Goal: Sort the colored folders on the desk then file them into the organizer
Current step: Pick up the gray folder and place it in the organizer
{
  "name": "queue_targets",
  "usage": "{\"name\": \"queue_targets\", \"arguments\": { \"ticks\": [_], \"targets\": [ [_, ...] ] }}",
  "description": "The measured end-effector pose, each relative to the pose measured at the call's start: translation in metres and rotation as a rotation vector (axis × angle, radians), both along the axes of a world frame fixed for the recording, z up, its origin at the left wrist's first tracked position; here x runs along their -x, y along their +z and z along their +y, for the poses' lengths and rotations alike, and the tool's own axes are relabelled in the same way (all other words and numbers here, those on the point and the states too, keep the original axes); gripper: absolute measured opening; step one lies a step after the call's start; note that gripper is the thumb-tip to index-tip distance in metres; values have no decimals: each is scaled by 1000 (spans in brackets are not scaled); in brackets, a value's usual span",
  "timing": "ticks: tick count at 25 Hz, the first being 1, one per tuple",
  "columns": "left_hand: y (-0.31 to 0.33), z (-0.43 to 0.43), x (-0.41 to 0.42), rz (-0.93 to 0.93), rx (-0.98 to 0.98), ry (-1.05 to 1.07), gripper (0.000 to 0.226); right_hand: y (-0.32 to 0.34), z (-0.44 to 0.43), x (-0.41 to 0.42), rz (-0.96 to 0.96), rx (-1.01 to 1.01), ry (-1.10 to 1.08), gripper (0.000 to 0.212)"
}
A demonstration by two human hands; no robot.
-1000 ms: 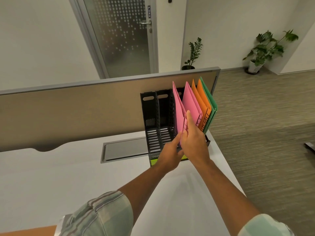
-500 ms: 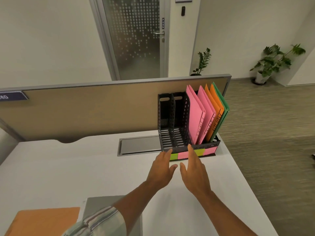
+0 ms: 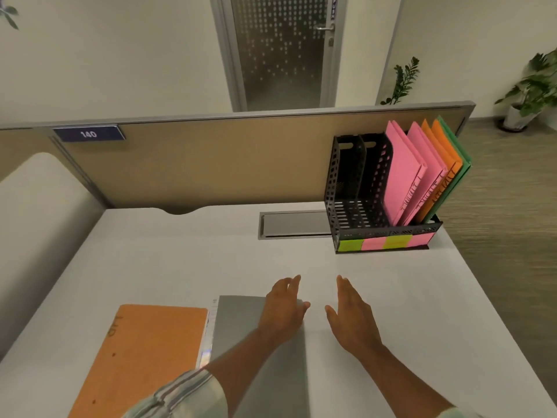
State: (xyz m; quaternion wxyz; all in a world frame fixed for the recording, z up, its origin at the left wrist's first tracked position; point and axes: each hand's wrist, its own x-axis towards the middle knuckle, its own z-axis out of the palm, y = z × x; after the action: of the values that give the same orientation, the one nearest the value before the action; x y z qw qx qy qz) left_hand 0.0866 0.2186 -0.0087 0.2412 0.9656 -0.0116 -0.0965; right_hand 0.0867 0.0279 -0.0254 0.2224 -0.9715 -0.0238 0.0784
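Head view: I read the grey folder (image 3: pixel 238 324) and orange folder (image 3: pixel 144 357) flat on the desk (image 3: pixel 407 297), side by side, well apart from the organizer (image 3: pixel 346 182). Left hand (image 3: pixel 284 309) is over the grey folder's far corner and right hand (image 3: pixel 349 315) is beside it, fingers (image 3: pixel 342 286) straight, apart, holding nothing. I judge the folders light, thin and floppy: lift one long edge, then pinch there.
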Motion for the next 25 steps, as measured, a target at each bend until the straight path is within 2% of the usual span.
{"name": "queue_targets", "arguments": {
  "ticks": [11,15,18,22,25],
  "targets": [
    [-39,141,83,146,-29,254,79,-33,81,86,315,116,250,73],
    [-51,163,102,246,118,427,91,-42,102,106,373,120,256,73],
    [-65,170,110,331,255,568,76,-48,114,115,386,111,248,72],
    [-58,178,115,353,400,614,44,-52,122,120,414,76,209,75],
    [-51,182,112,307,576,684,42,-53,123,121,470,40,164,86]
  ]
}}
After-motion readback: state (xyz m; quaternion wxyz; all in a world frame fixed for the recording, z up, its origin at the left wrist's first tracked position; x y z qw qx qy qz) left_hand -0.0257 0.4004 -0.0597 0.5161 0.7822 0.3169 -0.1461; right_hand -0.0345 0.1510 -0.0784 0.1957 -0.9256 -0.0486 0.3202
